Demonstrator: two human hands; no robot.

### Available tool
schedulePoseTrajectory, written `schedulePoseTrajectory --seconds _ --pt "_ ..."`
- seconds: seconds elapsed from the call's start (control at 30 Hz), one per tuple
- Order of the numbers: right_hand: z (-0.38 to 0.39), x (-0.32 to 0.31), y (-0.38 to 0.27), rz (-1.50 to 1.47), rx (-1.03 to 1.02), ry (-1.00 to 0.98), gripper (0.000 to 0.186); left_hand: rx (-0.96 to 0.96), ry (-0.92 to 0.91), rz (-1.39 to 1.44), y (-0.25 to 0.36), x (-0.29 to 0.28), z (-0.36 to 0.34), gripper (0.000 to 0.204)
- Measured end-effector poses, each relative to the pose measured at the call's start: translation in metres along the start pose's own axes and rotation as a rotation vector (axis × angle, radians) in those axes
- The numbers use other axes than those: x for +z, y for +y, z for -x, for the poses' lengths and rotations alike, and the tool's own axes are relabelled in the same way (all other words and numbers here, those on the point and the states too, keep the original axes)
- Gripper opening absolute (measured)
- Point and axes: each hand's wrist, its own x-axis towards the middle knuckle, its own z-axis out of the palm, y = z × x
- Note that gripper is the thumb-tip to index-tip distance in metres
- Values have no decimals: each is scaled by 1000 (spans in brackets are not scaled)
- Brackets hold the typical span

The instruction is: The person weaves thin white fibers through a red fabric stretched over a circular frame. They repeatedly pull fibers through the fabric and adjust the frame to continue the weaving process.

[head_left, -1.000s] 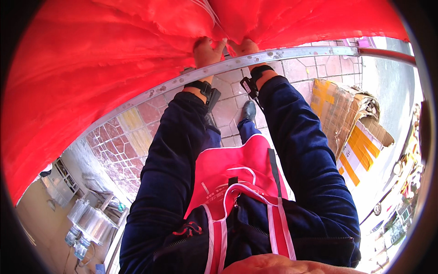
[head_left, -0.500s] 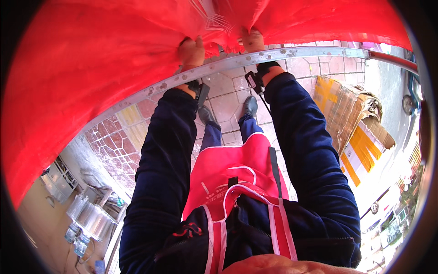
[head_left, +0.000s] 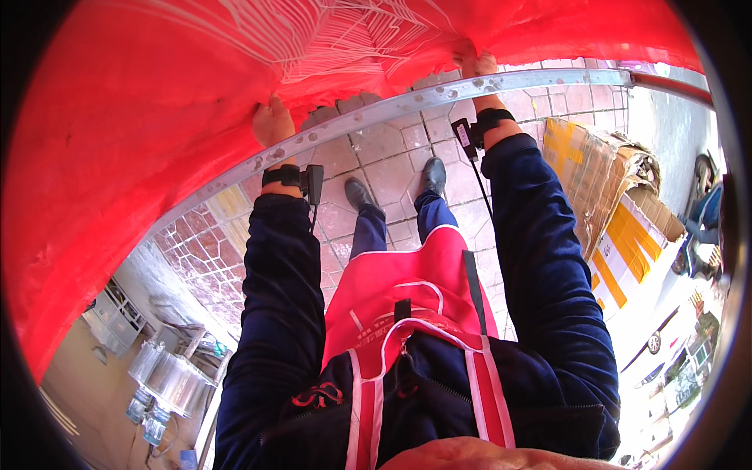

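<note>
A large red sheet [head_left: 157, 117], thin and crumpled in places, spreads across the far side. White lines [head_left: 368, 35] on it form an angular pattern at the middle. My left hand [head_left: 274, 123] is closed on the near edge of the sheet, beyond a metal rail [head_left: 368, 112]. Farther right, my right hand [head_left: 476, 64] pinches the same edge, its fingertips partly lost in the red folds. Between the two hands the sheet's edge is ragged and stretched. Both wrists wear a black strap with a small black box.
The rail crosses in front of me above tiled paving [head_left: 384, 149]. Cardboard boxes [head_left: 595, 180] with yellow tape stand at the right. Metal pots [head_left: 176, 380] and clear water bottles are at the lower left. A person crouches at the far right edge.
My hands have moved apart, the left one leftward and nearer, the right one rightward. The bunched sheet between them has spread, showing more of the white lines.
</note>
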Motion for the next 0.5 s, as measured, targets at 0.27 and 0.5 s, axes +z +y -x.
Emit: schedulePoseTrajectory --seconds 0.27,0.5 --pt "-9 -46 20 -366 -103 287 34 -18 109 -86 -50 -18 -4 47" --pt "33 -55 -9 337 -349 427 24 43 112 72 -88 -41 -3 49"
